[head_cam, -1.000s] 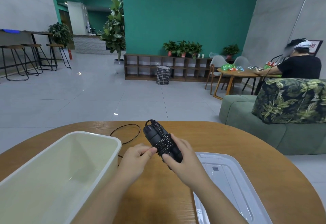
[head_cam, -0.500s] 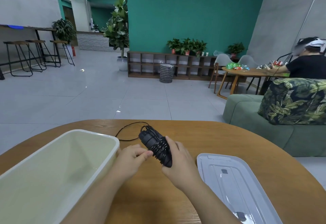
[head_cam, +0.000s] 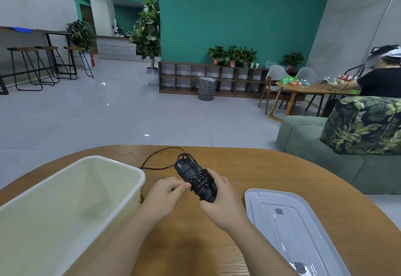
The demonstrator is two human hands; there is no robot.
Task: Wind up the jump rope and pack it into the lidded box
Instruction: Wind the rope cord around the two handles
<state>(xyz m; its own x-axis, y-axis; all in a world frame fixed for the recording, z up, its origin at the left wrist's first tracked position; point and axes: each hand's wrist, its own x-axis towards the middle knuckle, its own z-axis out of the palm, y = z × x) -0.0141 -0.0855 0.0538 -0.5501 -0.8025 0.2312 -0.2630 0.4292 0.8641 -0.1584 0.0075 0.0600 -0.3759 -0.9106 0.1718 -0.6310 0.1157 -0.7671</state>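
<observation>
The black jump rope (head_cam: 196,179) is mostly wound around its two handles, held above the wooden table. My right hand (head_cam: 223,202) grips the lower end of the handle bundle. My left hand (head_cam: 168,191) pinches the thin black cord right at the coil. A loose loop of cord (head_cam: 161,158) still trails on the table behind the bundle. The open cream box (head_cam: 138,173) stands at the left, nothing visible inside it. Its clear lid (head_cam: 288,221) lies flat at the right.
The round wooden table (head_cam: 271,167) ends just beyond the cord. A green sofa (head_cam: 303,136) with a leaf-print cushion sits to the right. A seated person works at another table at far right. Shelves, plants and bar stools line the back.
The loose cord loop on the table has shrunk and shifted as more turns went onto the handles. Both hands stayed on the bundle.
</observation>
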